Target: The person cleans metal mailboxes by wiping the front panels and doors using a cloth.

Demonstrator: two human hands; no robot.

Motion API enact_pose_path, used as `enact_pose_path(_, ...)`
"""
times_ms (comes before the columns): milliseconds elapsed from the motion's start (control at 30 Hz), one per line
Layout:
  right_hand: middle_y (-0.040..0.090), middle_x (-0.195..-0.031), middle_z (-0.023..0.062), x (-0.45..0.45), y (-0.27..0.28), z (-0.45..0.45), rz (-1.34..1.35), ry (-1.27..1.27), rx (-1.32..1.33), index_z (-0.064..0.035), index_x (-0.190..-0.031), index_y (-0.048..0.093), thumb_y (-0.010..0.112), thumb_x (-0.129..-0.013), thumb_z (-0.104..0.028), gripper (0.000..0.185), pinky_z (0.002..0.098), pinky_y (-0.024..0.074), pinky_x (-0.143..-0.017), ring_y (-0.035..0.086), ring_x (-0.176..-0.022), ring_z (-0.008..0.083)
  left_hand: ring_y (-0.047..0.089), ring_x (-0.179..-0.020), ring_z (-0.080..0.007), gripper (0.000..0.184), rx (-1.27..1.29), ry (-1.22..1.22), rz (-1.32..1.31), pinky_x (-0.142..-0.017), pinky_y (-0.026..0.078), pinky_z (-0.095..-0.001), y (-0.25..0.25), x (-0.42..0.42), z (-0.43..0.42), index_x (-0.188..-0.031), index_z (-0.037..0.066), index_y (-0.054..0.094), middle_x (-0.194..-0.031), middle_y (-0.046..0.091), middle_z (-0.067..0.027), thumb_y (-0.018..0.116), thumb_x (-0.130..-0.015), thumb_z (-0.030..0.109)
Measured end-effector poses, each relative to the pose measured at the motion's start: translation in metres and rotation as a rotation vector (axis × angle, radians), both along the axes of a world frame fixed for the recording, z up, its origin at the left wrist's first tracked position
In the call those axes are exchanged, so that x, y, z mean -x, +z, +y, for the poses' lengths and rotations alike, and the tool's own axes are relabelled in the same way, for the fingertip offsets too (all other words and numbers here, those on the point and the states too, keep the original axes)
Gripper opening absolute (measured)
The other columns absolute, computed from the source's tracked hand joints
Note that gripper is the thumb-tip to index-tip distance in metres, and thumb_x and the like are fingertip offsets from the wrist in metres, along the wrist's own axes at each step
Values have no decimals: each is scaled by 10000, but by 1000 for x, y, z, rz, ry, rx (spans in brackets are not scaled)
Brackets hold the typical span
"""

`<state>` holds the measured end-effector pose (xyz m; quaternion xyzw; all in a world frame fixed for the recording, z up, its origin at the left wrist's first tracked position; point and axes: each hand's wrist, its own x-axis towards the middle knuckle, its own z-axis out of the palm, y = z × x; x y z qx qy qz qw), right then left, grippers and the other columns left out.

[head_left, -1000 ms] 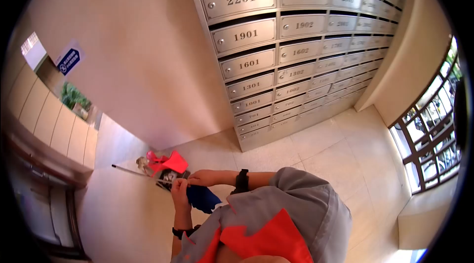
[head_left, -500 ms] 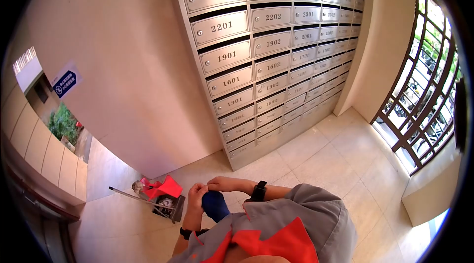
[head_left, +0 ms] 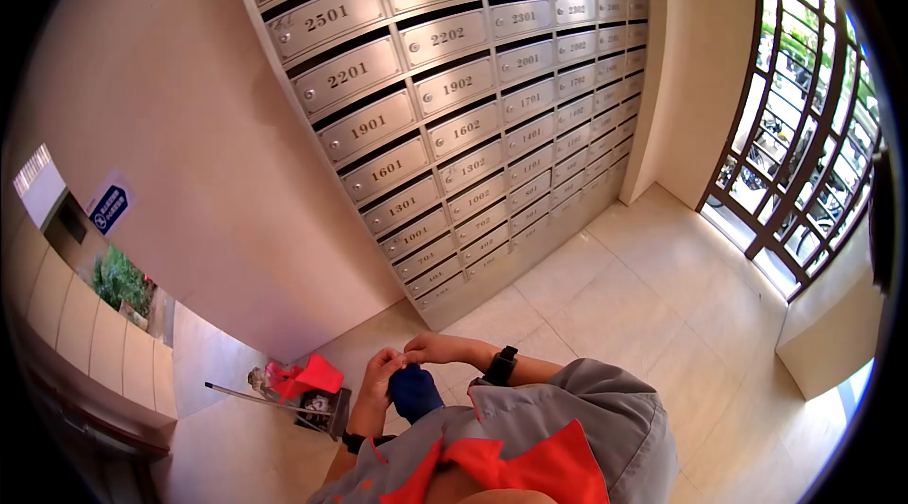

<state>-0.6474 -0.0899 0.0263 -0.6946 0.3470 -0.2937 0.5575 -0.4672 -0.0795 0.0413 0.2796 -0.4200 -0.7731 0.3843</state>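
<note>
My left hand (head_left: pixel 382 376) and my right hand (head_left: pixel 434 348) meet in front of my body, with fingertips closed together. Just under them is a bunched dark blue cloth (head_left: pixel 416 395), its top edge at the fingers. Both hands appear to pinch it, though the exact grip is too small to make out. A black watch (head_left: pixel 500 366) sits on my right wrist, and a dark band (head_left: pixel 356 443) shows on the left one. My grey shirt (head_left: pixel 605 428) with its red collar hides the cloth's lower end.
A bank of numbered metal mailboxes (head_left: pixel 473 126) stands against the wall ahead. On the floor at left are a grey bin (head_left: pixel 338 412), a red cloth (head_left: pixel 315 375) and a long thin handle (head_left: pixel 248 395). A barred gate (head_left: pixel 804 116) is at right.
My view has turned, so the mailboxes sit further left and another upper row shows. Both hands stay together at the blue cloth.
</note>
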Motion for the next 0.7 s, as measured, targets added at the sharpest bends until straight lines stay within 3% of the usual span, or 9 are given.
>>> enact_pose_path(333, 620, -698, 89, 61, -10, 24, 18, -91, 56, 7, -803, 621, 551, -820, -236, 254, 285, 454, -620, 580, -664, 151, 529, -694, -116, 88, -33, -84, -224, -674, 436, -223, -16, 53, 6, -818, 52, 534, -729, 549, -30, 602, -764, 68)
enact_pose_path(633, 613, -704, 139, 94, -20, 45, 79, -210, 254, -13, -802, 623, 566, -779, -227, 223, 331, 446, -614, 586, -653, 214, 534, -705, -117, 113, -8, -57, -377, -669, 434, -217, -18, 90, 19, -856, 41, 533, -748, 555, -37, 598, -765, 61)
enact_pose_path(700, 613, -707, 142, 102, -18, 49, 105, -198, 191, -18, -803, 623, 565, -777, -229, 220, 335, 445, -612, 586, -653, 226, 536, -707, -120, 116, -21, -51, -368, -671, 436, -219, -17, 97, 23, -856, 40, 533, -754, 558, -41, 602, -765, 64)
